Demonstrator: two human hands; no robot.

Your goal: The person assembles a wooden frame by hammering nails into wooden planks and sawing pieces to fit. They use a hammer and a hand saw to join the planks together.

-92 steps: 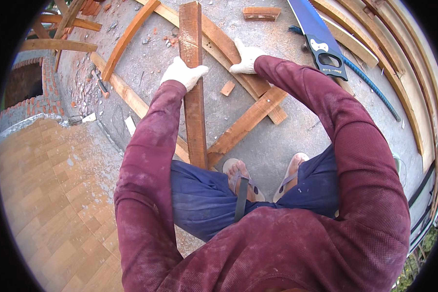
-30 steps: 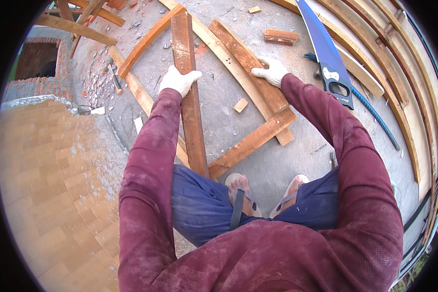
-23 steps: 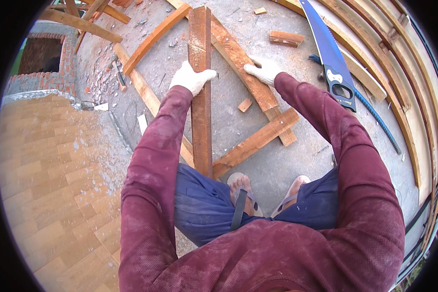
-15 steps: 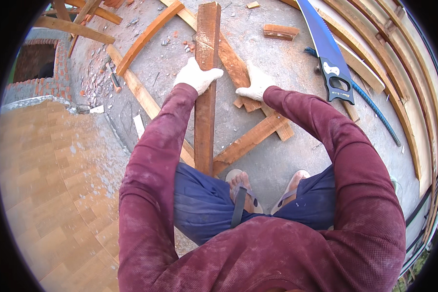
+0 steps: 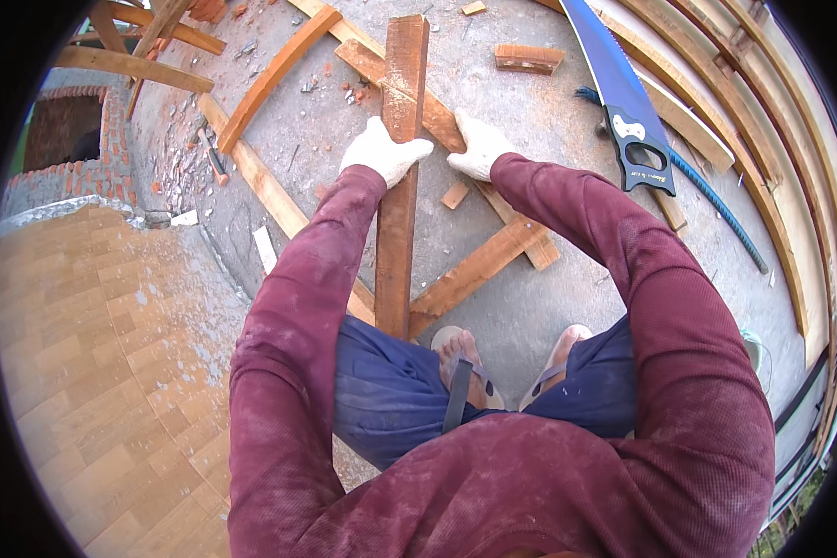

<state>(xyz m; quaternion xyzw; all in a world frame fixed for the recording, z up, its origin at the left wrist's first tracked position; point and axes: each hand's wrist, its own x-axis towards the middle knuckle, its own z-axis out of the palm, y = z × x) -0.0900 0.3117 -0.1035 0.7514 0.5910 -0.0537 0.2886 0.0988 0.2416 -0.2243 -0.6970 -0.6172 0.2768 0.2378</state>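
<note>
**Plank being lined up over the wooden frame**

The left hand [image 5: 384, 153], gloved, grasps the long reddish plank [image 5: 398, 177] at its middle, fingers clenched over its left edge. The right hand [image 5: 479, 147] is just beside the plank, fingers curled on the diagonal board [image 5: 437, 121] that the plank crosses. The step looks like positioning; next, the plank wants settling square before fixing. The blue handsaw [image 5: 618, 93] lies well right of the plank.
</note>
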